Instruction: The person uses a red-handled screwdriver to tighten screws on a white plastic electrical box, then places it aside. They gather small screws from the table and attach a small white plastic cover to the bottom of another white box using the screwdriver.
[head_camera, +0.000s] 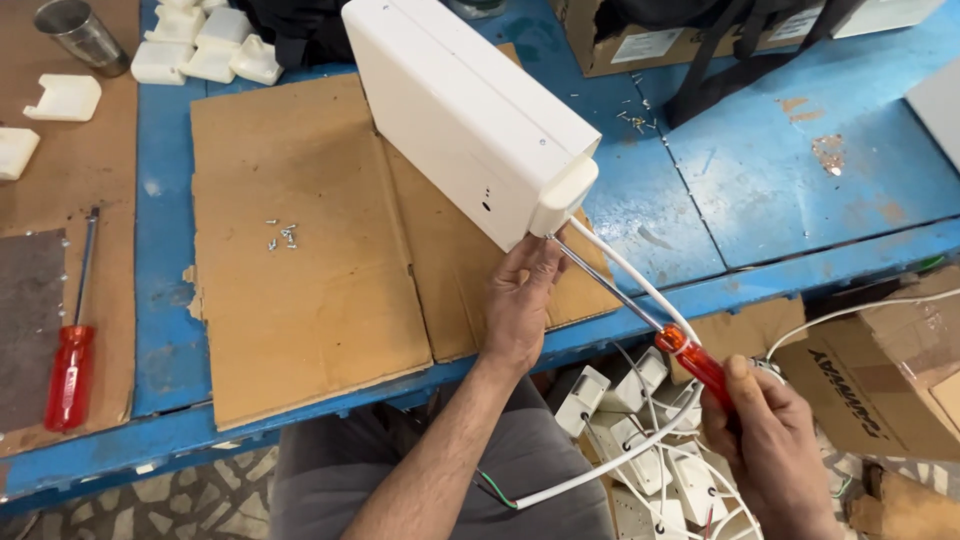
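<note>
Both hands work: left hand (520, 300) steadies white box (470, 120), right hand (765, 430) grips screwdriver (650, 320).

Even overhead light is falling brightly, shadows are lying soft, and edges are bending slightly outward.

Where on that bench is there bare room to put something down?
Bare cardboard sheet lies left of the white box, apart from the small screws. Blue tabletop right of the box is mostly bare. Far-left corner is crowded with white plastic caps.
</note>
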